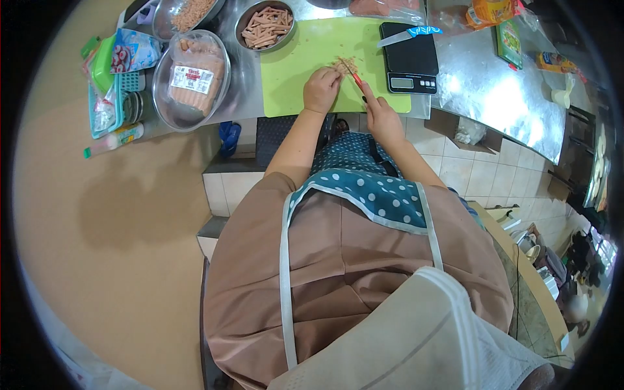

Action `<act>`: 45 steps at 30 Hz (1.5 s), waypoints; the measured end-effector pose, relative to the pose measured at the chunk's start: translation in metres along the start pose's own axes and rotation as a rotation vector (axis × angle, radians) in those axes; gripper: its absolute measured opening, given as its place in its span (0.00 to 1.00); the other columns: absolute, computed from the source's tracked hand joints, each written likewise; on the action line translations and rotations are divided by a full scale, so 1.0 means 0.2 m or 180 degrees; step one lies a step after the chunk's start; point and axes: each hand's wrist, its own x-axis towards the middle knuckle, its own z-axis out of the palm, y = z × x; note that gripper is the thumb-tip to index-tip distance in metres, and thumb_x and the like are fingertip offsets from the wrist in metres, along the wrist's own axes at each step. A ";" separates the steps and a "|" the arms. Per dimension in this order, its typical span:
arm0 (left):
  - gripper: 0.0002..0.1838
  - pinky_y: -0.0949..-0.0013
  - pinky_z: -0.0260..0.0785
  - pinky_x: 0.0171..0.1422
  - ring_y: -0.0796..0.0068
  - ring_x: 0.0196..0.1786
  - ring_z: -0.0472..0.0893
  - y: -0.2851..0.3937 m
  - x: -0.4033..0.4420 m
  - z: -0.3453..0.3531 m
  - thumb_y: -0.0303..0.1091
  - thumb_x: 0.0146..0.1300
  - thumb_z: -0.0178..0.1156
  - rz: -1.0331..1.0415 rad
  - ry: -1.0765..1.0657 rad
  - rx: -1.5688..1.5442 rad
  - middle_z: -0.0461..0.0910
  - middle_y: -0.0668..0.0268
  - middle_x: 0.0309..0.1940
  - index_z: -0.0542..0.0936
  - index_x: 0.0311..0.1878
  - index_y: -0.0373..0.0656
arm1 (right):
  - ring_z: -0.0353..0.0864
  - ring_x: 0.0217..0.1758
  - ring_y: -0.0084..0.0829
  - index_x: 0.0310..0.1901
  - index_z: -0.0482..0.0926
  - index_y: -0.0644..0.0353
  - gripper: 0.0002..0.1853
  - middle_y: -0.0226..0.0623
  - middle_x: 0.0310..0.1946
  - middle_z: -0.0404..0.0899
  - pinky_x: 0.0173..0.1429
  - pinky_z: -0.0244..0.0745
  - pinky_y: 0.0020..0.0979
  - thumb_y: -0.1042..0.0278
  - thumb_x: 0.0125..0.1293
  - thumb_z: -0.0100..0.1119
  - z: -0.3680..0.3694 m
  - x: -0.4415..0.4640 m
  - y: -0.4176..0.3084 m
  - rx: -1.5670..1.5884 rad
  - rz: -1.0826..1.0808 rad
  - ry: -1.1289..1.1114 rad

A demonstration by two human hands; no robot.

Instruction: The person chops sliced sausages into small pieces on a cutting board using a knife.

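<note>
On the green cutting board (286,49) lies a small heap of chopped sausage (343,64). The fingers of my left hand (322,90) are curled at the near left side of the heap and press on the sausage pieces there. My right hand (385,120) grips a knife by its red handle (357,78), with the forefinger stretched along it. The blade points away and to the left, down into the chopped pieces. A metal bowl of sausage sticks (265,29) stands at the board's far left corner.
A black kitchen scale (409,62) carries a second knife (398,39) on the board's right. Left are a bowl (225,97) with packaged sausages (195,77), a bowl of chopped bits (190,14) and a blue basket (118,107). Food packets (491,13) lie far right.
</note>
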 end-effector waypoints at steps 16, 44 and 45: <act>0.03 0.67 0.75 0.40 0.66 0.35 0.81 0.02 0.01 0.00 0.30 0.50 0.68 0.0201 0.0162 0.0214 0.83 0.65 0.30 0.82 0.26 0.43 | 0.77 0.31 0.52 0.71 0.54 0.43 0.32 0.51 0.32 0.73 0.37 0.74 0.47 0.71 0.66 0.48 0.04 -0.10 0.04 -0.0109 0.0173 -0.0148; 0.02 0.67 0.75 0.39 0.66 0.35 0.81 0.02 -0.01 -0.01 0.30 0.52 0.66 0.0019 0.0087 0.0130 0.82 0.65 0.30 0.83 0.28 0.43 | 0.77 0.31 0.50 0.71 0.54 0.42 0.33 0.49 0.31 0.72 0.35 0.74 0.45 0.71 0.65 0.49 0.05 -0.14 0.06 -0.0220 0.0141 -0.0158; 0.02 0.67 0.75 0.39 0.66 0.35 0.81 0.01 -0.02 -0.01 0.30 0.52 0.66 0.0022 0.0094 0.0135 0.82 0.65 0.30 0.83 0.28 0.43 | 0.77 0.31 0.50 0.71 0.54 0.42 0.33 0.49 0.31 0.72 0.35 0.74 0.45 0.71 0.65 0.49 0.04 -0.12 0.04 -0.0219 0.0133 -0.0154</act>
